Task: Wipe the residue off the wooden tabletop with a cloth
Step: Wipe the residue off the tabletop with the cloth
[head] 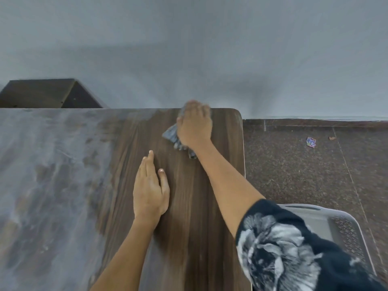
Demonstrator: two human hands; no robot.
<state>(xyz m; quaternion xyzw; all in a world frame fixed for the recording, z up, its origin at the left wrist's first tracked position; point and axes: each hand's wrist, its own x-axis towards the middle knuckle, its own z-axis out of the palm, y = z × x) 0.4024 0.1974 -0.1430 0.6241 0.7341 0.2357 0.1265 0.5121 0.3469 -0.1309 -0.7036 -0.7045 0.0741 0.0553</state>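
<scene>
In the head view, the cloth (176, 138) is pressed flat under the right hand (194, 124) at the far right corner of the wooden tabletop (189, 206), while the left hand (150, 185) is laid open and empty on cleaned wood nearer. The pale residue (48, 164) is seen covering the left part. Residue could be smeared back onto clean wood if a soiled cloth is dragged across it.

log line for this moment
right hand wiping with cloth at far right corner | left hand flat on tabletop | residue left side

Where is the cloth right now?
The cloth lies under the right hand at the tabletop's far right corner, by the wall.
</scene>
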